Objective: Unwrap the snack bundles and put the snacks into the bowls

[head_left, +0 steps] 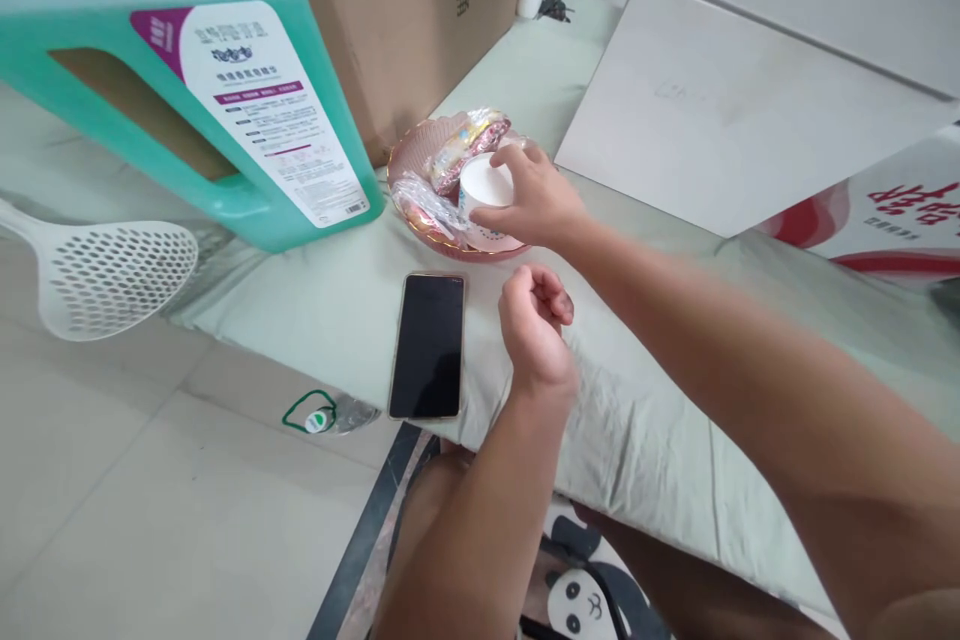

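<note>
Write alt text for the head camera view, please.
A person's right hand grasps a white cup in a pink, gold-rimmed bowl of wrapped items. The left hand, loosely curled, is near a dark-screened phone on a cloth-covered table; a green jug stands nearby.

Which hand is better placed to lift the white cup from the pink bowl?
Right, I'd judge: the right hand spans the rim of the white cup in the pink bowl. The left hand is half-curled outside the bowl, near the phone.
</note>
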